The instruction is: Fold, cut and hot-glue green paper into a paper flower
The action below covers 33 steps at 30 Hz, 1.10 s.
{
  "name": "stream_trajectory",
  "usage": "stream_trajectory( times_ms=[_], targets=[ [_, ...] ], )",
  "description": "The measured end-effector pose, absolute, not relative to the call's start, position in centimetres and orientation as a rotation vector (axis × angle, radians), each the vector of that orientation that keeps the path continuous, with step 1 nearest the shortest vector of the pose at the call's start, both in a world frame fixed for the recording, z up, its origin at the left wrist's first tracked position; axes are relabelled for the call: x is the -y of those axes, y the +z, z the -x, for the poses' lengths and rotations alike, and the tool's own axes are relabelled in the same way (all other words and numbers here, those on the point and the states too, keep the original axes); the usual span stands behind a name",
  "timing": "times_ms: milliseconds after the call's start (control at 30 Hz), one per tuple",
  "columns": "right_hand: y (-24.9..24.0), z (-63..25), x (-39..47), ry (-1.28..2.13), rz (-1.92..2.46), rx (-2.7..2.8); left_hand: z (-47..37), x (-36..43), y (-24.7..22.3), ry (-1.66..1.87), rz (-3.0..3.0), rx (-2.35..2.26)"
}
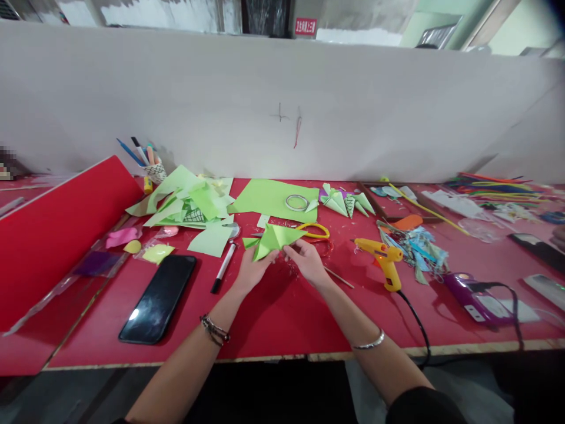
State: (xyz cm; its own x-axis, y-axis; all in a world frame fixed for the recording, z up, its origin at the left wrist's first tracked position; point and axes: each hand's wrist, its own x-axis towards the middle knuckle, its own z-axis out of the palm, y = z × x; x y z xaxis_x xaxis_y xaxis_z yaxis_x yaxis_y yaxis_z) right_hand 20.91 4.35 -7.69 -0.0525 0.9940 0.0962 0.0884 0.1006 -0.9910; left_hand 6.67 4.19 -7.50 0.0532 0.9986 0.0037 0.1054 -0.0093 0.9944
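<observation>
Red worktop (282,330) under your wrists; dark phone (159,299) on left, no brand readable. Purple device (477,297) on right: white label, too small to read. Your left hand (256,272) pinches folded green paper (276,237) by near left edge; your right hand (309,263) pinches near right edge. Paper just beyond fingertips, long axis crosswise; neither hand clearly nearer. Scissors (328,232) just behind paper. Beyond pale partition (198,106), red sign (305,27), white Chinese characters, seemingly 卫生间请上三楼.
</observation>
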Motion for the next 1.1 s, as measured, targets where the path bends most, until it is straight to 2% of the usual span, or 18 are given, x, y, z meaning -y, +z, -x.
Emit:
stream_trajectory(
  times_ms=[333, 733, 1100],
  targets=[
    [-7.1, -21.2, -4.0, 1.065, 1.216, 1.531, -7.0, -3.9, -7.6, 1.100, -1.244, -1.215],
    [-7.9, -20.7, -3.8, 1.038, 1.187, 1.509, -6.6, -4.5, -7.6, 1.097, -1.707, -1.205],
    [-8.2, -20.8, -4.1, 1.114, 1.036, 1.454, -6.9, -4.8, -8.3, 1.023, -1.626, -1.150]
  ],
)
